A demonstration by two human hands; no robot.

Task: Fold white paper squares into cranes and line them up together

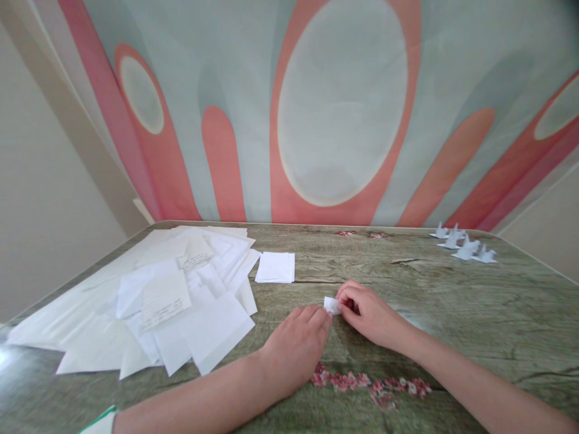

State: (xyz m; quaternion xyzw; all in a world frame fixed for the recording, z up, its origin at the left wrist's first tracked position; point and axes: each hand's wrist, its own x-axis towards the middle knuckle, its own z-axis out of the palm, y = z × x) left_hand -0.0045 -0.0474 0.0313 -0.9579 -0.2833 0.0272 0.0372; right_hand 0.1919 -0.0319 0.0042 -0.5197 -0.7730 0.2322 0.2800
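Observation:
A small folded piece of white paper [332, 305] lies on the table between my two hands. My left hand [302, 337] rests on the tabletop, its fingertips at the paper's left edge and pressed together. From the right, my right hand [364, 310] pinches the paper's right side between thumb and curled fingers. Part of the paper is hidden under the fingers of both hands.
Loose white sheets [217, 331] spread in a heap at the left. A stack of white paper squares [275, 267] sits behind my left hand. Several folded paper cranes [467, 248] stand at the far right. The wooden-patterned table [452, 301] meets a patterned wall covering [257, 199].

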